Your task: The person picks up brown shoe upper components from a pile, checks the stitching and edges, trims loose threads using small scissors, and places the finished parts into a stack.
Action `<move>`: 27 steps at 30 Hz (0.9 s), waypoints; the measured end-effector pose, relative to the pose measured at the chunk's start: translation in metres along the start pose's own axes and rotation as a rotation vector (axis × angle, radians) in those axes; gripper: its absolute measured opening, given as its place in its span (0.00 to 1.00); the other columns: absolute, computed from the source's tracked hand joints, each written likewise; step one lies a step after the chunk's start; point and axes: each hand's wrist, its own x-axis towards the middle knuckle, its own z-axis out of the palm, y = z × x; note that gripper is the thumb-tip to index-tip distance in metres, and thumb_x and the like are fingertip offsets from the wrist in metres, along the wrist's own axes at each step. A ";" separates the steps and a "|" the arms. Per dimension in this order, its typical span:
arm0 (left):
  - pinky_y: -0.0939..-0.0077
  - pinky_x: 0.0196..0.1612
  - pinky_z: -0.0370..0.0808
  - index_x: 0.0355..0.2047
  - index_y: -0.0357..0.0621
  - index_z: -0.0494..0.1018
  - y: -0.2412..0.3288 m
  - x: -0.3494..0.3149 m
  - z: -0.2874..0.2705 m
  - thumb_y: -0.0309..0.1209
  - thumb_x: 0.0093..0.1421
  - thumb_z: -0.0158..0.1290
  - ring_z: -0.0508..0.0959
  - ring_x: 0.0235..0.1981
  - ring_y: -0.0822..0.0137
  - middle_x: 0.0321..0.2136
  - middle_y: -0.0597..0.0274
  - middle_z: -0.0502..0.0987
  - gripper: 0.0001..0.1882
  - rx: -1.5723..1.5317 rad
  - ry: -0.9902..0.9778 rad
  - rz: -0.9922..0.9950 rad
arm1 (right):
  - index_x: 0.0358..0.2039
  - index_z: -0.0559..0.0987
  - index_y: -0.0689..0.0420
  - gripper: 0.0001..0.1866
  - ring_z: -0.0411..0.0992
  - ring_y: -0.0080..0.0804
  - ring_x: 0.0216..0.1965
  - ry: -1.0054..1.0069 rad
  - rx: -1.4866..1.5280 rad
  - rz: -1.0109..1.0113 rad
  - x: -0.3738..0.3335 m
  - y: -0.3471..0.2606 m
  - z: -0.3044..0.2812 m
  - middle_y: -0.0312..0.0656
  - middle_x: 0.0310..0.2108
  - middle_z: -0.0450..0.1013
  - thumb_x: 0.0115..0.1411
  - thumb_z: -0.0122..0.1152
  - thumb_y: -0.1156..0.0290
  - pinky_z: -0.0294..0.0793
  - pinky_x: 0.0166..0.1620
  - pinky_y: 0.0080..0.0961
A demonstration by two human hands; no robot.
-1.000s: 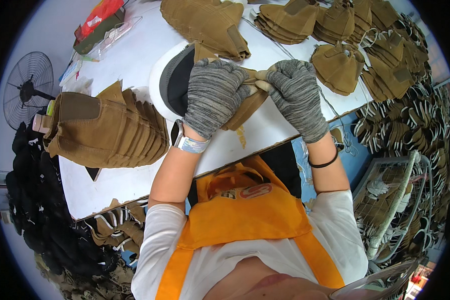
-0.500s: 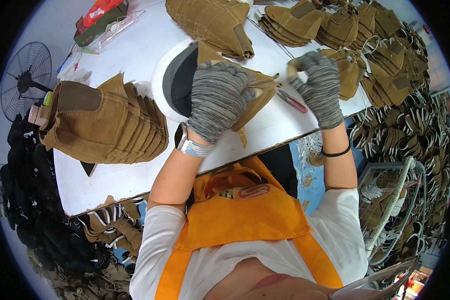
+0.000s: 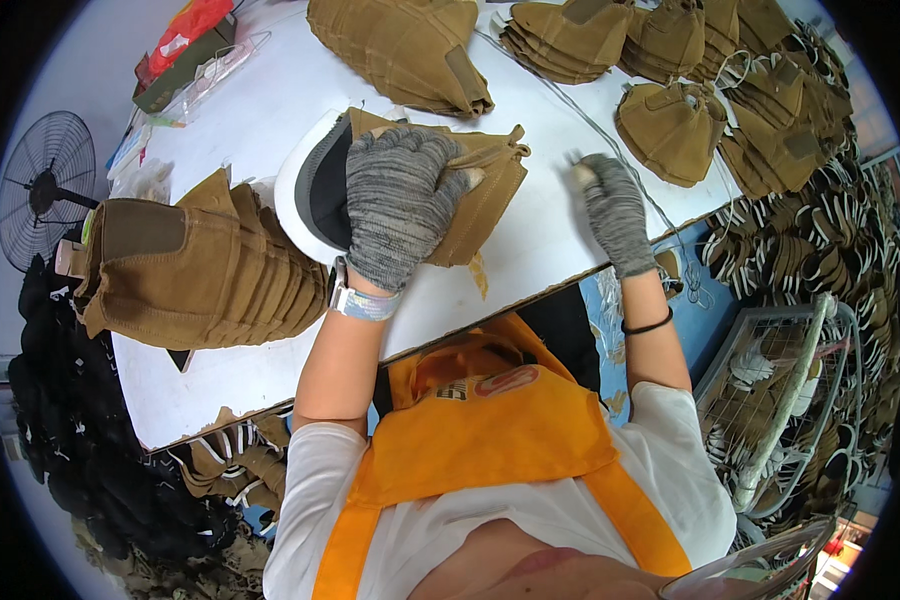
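My left hand, in a grey striped knit glove with bare fingertips, is closed round a brown suede shoe upper. The upper has a dark lining and a white curved rim at its left end; the palm hides part of it. My right hand, gloved the same way, is over the table near its front edge, apart from the upper. Its fingers are curled in and the tips are smeared, so whatever they hold is hidden. Just left of my left hand lies a stack of brown uppers.
More stacks of brown uppers stand at the back and right of the white table. A cord crosses the tabletop. Beyond are a box with red plastic, a fan and a wire cart.
My right hand has swung lower, toward the table's front edge, and turned. The red-handled tool that lay beside it no longer shows. My left hand still grips the upper, shifted slightly left.
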 end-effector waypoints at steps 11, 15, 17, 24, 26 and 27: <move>0.61 0.43 0.69 0.32 0.41 0.79 0.005 -0.006 0.001 0.38 0.50 0.63 0.77 0.33 0.56 0.29 0.57 0.78 0.14 0.062 -0.014 0.007 | 0.54 0.77 0.52 0.22 0.68 0.34 0.28 -0.034 -0.041 -0.237 0.004 -0.121 -0.004 0.41 0.29 0.69 0.61 0.58 0.58 0.71 0.35 0.27; 0.60 0.43 0.69 0.33 0.42 0.79 0.005 -0.006 -0.001 0.36 0.50 0.62 0.77 0.33 0.55 0.29 0.57 0.78 0.13 0.035 -0.007 0.009 | 0.53 0.77 0.50 0.22 0.68 0.33 0.28 -0.001 -0.082 -0.263 0.006 -0.126 0.007 0.39 0.29 0.69 0.59 0.61 0.61 0.71 0.34 0.26; 0.60 0.43 0.69 0.32 0.43 0.79 0.006 -0.005 -0.002 0.36 0.50 0.62 0.77 0.33 0.55 0.29 0.56 0.78 0.12 0.029 -0.007 0.009 | 0.53 0.78 0.48 0.22 0.68 0.32 0.28 0.015 -0.060 -0.264 0.008 -0.124 0.010 0.38 0.28 0.70 0.57 0.63 0.63 0.71 0.32 0.26; 0.53 0.52 0.63 0.36 0.43 0.79 0.002 -0.008 -0.001 0.40 0.55 0.57 0.76 0.40 0.56 0.34 0.56 0.79 0.15 0.050 -0.101 -0.037 | 0.50 0.80 0.44 0.20 0.69 0.33 0.27 0.013 -0.042 -0.296 0.011 -0.117 0.013 0.38 0.26 0.71 0.54 0.66 0.68 0.71 0.30 0.27; 0.53 0.52 0.63 0.36 0.43 0.79 0.000 -0.008 0.003 0.40 0.55 0.57 0.76 0.39 0.56 0.34 0.57 0.79 0.15 0.067 -0.093 -0.020 | 0.49 0.80 0.43 0.20 0.70 0.33 0.27 0.005 -0.065 -0.315 0.012 -0.115 0.012 0.37 0.27 0.72 0.54 0.66 0.68 0.71 0.30 0.27; 0.53 0.52 0.63 0.35 0.43 0.79 -0.001 -0.008 0.003 0.40 0.54 0.57 0.76 0.39 0.56 0.34 0.56 0.79 0.15 0.045 -0.091 -0.021 | 0.49 0.81 0.43 0.19 0.70 0.33 0.27 0.016 -0.066 -0.330 0.012 -0.112 0.013 0.37 0.27 0.72 0.54 0.66 0.68 0.71 0.30 0.28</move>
